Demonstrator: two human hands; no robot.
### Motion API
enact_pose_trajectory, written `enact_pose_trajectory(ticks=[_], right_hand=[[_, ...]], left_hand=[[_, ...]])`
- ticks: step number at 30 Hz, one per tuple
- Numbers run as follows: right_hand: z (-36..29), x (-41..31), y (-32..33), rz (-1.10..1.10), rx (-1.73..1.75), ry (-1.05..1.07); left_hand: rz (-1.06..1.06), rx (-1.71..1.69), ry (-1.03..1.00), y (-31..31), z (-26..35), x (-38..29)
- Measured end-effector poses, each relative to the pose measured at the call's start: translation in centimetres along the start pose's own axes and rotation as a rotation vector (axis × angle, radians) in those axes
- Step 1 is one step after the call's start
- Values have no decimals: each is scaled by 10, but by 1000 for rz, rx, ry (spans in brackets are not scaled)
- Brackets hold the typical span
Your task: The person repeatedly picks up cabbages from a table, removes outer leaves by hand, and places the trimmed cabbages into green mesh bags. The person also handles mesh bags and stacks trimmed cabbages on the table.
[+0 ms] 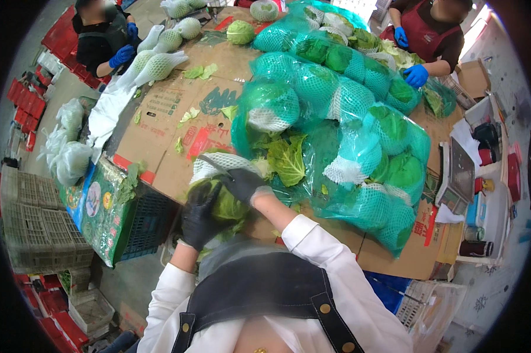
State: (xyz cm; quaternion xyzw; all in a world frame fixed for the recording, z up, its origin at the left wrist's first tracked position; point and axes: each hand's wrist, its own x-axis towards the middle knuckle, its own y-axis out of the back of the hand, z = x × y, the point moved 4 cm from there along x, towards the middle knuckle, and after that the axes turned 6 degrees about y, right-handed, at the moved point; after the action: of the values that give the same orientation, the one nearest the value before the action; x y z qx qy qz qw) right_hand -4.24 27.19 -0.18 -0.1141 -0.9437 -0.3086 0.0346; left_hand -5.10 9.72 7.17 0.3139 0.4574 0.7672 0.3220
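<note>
A green cabbage (230,203) is at the near edge of the cardboard-covered table, close to my body. My left hand (201,216), in a black glove, grips its left side. In my black-gloved right hand (243,184) is a knife (213,163), its narrow grey blade pointing to the far left; the handle is hidden in my fist. Just beyond the cabbage a white foam net (223,162) shows behind the blade. Whether this net wraps the same cabbage I cannot tell. A loose cabbage leaf (286,159) lies to the right of my hands.
Teal plastic bags (318,84) of foam-netted cabbages cover the table's middle and right. Netted cabbages (159,66) lie along the far left edge. Two people in blue gloves stand across the table. A weighing scale (457,172) is at right, a blue crate (146,225) at left.
</note>
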Motion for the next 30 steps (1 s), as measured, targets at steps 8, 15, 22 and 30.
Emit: enact_pose_trajectory(ticks=[8,15,22,30], right_hand=[[57,-7,-21,-31,-51,-376],[9,-42,-3,-6,8,-39],[-32,-118,-8,-174,101,-159],[-24,-114,-40,-328,-2,-101]], left_hand=[[146,-80,219,-5,-45,-45],[273,-235,428,-23,-75,-97],[195,-90,590,-27,-59,-103],[290,-571,629,-41,-67,-95]])
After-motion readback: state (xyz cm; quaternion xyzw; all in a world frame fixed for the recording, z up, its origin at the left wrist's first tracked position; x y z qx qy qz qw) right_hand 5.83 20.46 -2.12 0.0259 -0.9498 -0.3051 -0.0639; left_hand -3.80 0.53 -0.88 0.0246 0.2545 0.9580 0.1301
